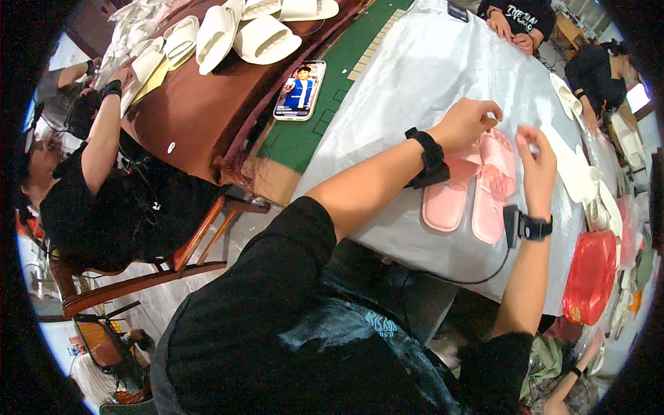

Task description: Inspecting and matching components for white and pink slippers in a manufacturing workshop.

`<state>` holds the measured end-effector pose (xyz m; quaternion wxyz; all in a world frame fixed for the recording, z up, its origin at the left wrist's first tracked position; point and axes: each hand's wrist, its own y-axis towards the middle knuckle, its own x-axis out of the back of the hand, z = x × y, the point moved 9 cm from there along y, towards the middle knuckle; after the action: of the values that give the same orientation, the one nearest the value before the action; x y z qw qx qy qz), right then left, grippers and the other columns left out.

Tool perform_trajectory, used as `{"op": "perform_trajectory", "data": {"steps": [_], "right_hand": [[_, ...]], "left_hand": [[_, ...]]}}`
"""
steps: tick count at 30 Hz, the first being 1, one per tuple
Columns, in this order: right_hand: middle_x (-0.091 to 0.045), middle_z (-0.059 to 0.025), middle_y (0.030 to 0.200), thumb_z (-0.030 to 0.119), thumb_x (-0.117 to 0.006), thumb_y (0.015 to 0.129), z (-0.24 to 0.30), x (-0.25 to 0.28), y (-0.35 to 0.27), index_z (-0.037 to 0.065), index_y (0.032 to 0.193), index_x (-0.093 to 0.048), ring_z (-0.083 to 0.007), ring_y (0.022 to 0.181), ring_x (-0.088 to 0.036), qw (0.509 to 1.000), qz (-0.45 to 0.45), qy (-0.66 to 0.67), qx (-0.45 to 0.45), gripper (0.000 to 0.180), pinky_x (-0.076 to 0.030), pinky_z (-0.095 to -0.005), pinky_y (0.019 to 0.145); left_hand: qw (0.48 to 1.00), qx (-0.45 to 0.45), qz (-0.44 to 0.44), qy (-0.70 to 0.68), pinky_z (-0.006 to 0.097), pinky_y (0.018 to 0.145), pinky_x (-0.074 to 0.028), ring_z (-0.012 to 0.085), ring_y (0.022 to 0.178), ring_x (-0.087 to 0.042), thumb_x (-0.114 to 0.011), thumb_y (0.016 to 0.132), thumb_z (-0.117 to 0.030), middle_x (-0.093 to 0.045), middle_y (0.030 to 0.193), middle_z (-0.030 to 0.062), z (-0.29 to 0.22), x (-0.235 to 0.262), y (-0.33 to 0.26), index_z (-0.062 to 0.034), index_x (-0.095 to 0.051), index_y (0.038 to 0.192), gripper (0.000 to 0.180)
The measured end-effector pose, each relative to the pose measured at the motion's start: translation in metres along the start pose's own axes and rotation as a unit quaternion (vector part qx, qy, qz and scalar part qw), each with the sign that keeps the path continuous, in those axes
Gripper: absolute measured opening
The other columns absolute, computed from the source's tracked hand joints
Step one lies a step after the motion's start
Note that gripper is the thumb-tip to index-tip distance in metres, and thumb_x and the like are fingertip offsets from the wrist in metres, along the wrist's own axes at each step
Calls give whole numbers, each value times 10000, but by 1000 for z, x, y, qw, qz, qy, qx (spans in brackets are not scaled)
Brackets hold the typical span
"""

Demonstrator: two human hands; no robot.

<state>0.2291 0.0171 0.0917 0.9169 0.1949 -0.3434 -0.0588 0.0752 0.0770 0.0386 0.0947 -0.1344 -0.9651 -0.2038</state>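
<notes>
A pair of pink open-toe slippers lies on the plastic-covered table in front of me, the left slipper [443,205] beside the right slipper [488,216]. My left hand [469,124] is above the far end of the left slipper, its fingers curled and bent toward the thumb. Just right of the slippers, my right hand [538,158] is raised with thumb and fingertips drawn together, slightly blurred. The two hands are apart. Anything between either hand's fingertips is too small to make out. Both wrists wear black straps with small devices; a cable runs from the right one.
A red plastic-wrapped package [589,277] is at the table's right edge, near white slippers [593,185]. Left, a brown table [200,104] carries white slippers [266,43]; a phone [300,90] lies on a green mat [332,90]. Other people sit at left, far side and right.
</notes>
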Motion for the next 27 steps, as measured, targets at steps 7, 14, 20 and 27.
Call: {"op": "perform_trajectory", "data": {"steps": [7,14,20,27], "right_hand": [[-627,-131,1006,142,-679,839,31,-48,-82,41,1075,-658,-225,919,-613,959,276,-43,57,258,-488,-345,749],[-584,-183,929,190,-697,814,23,-89,-68,-34,1108,-625,-347,901,-588,953,237,-185,44,377,-471,-421,836],[-653,-221,971,299,-651,834,16,-58,-66,42,921,-721,-375,990,-605,948,151,-264,94,279,-468,-461,882],[-671,-199,851,206,-651,865,18,126,-62,20,908,-705,-312,821,-652,945,-85,-310,56,198,-504,-407,728]], "left_hand": [[992,-92,28,77,354,680,-530,246,723,-692,-627,857,-107,-711,786,116,-26,-1,5,-54,-700,906,102],[967,-173,-13,186,380,737,-532,290,816,-685,-622,843,-78,-703,860,129,-63,25,-14,-52,-678,939,115],[982,-153,2,109,289,808,-519,165,962,-657,-641,898,-78,-692,1025,61,-100,67,-49,-33,-655,1087,194],[993,-30,69,93,277,812,-502,145,1030,-631,-628,881,-1,-669,1117,43,-95,85,-106,-52,-607,1201,325]]}}
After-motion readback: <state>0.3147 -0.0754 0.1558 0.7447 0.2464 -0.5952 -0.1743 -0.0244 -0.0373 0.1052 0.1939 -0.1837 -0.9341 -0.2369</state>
